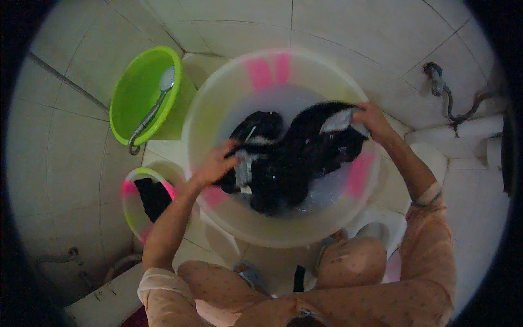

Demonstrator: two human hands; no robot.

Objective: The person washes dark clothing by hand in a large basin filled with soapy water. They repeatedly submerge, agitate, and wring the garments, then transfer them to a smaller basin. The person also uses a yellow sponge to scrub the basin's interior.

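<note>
A wet black garment (pixel 286 163) with pale patches is spread between my two hands, over a large translucent plastic basin (pixel 269 233) with pink markings. Cloudy water (pixel 327 196) lies in the basin, and the garment's lower folds hang into it. My left hand (pixel 218 161) grips the garment's left edge near the basin's left side. At the upper right, my right hand (pixel 372 120) pinches the other edge beside a whitish patch. The fingertips of both hands are partly hidden by the cloth.
Left of the basin stands a green bucket (pixel 186 110) with a shower head (pixel 166 79) inside. A smaller pink-and-green container (pixel 126 204) holds black cloth (pixel 154 199). A tap with a hose (pixel 437 81) juts from the tiled wall at right. My knees flank the basin's near side.
</note>
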